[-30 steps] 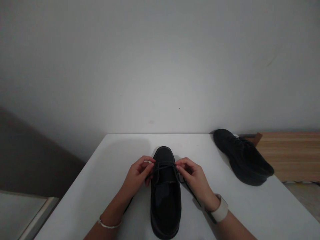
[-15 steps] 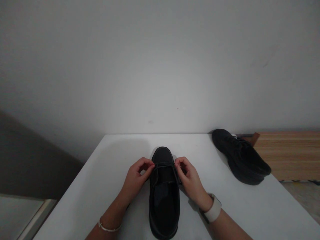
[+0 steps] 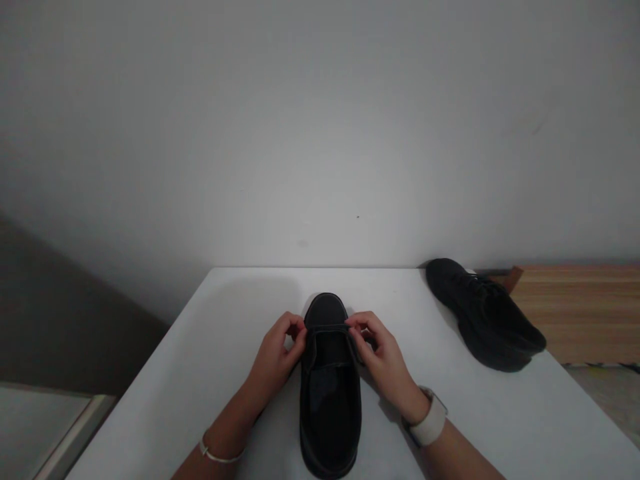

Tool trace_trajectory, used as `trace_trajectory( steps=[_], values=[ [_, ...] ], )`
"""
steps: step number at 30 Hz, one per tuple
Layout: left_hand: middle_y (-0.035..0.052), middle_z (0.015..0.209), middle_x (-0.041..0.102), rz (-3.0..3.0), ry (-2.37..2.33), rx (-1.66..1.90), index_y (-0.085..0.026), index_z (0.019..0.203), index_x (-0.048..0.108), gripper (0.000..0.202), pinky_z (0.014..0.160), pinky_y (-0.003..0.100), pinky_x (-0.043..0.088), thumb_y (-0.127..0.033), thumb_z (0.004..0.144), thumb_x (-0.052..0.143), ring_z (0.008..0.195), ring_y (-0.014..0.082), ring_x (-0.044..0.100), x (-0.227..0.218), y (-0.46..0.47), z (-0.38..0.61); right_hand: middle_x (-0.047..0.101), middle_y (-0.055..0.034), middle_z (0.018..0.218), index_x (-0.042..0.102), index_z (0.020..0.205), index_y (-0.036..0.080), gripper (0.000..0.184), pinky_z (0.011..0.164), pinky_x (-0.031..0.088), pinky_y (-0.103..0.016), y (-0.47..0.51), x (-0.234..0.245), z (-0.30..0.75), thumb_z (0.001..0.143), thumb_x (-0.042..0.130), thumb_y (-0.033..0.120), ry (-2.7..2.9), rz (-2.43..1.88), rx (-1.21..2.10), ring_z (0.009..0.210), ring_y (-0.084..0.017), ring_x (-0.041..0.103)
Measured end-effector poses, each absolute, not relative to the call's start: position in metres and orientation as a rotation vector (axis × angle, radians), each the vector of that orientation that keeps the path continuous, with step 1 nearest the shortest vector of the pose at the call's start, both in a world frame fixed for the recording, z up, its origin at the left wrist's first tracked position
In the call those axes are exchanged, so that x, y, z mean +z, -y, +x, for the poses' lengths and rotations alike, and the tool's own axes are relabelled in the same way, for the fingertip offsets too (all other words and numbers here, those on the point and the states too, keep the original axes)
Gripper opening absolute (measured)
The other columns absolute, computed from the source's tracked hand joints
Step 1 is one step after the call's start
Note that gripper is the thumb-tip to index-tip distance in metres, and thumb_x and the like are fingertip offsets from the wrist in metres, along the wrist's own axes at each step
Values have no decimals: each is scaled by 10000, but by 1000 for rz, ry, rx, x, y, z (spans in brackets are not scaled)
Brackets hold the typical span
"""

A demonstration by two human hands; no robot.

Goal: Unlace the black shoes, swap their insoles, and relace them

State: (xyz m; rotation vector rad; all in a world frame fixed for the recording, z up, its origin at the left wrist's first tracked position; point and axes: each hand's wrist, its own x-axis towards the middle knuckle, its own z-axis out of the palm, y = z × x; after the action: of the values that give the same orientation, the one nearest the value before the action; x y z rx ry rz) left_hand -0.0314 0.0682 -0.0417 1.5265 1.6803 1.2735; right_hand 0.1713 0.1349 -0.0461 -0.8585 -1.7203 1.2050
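A black shoe (image 3: 329,393) stands on the white table (image 3: 210,373) in front of me, toe pointing away. My left hand (image 3: 277,353) pinches the black lace (image 3: 327,327) at the shoe's left side. My right hand (image 3: 377,353) pinches the same lace at the right side, so it runs taut across the shoe just behind the toe. A thin bracelet is on my left wrist and a white watch on my right wrist.
A second black shoe (image 3: 485,313) lies at the table's far right corner, toe toward the wall. A wooden surface (image 3: 580,307) stands to the right of the table. A plain grey wall rises behind.
Both hands have moved slightly forward along the shoe. The crossed lace strands now lie as one straight line across the shoe.
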Motion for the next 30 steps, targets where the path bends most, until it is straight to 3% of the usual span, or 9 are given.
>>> trace_trajectory(
  steps=[5,12,16,20,26,30],
  values=[
    [24,889,599,1471,-1665,1323,-213,878,542,111,775,303,440,-306,920,497,851,182,574,-40,-67,-31,608,-31,895,614,931,223,127,720,451,-314,-135,-46,170,944,551,332,1716,-869,1178,808,-185,579],
    [15,885,603,1380,-1542,1330,-210,940,565,107,754,283,465,-299,883,581,818,163,586,-36,-68,-31,637,-35,928,555,991,234,149,723,460,-311,-131,-45,170,987,478,361,1632,-897,1178,825,-179,602],
    [42,940,647,1337,-1499,1302,-202,994,617,165,801,307,483,-313,872,610,877,187,619,-35,-68,-33,636,-30,905,558,989,234,139,722,467,-308,-132,-42,171,962,534,369,1595,-905,1198,828,-181,605],
    [35,877,664,1306,-1515,1293,-196,914,656,156,792,308,474,-342,860,647,847,193,622,-37,-68,-35,639,-33,907,602,1060,226,206,717,470,-319,-135,-42,171,909,611,366,1619,-901,1243,812,-192,593],
    [29,937,672,1283,-1529,1375,-209,944,602,156,839,302,467,-359,914,577,914,184,631,-37,-66,-33,640,-34,864,627,917,211,162,745,452,-331,-137,-44,171,922,590,369,1650,-908,1250,813,-199,587],
    [-6,821,624,1266,-1535,1426,-213,908,553,132,762,268,467,-343,917,575,810,153,610,-36,-65,-32,630,-30,894,594,916,218,154,803,452,-335,-136,-43,171,943,547,362,1622,-895,1198,864,-196,584]
  ],
)
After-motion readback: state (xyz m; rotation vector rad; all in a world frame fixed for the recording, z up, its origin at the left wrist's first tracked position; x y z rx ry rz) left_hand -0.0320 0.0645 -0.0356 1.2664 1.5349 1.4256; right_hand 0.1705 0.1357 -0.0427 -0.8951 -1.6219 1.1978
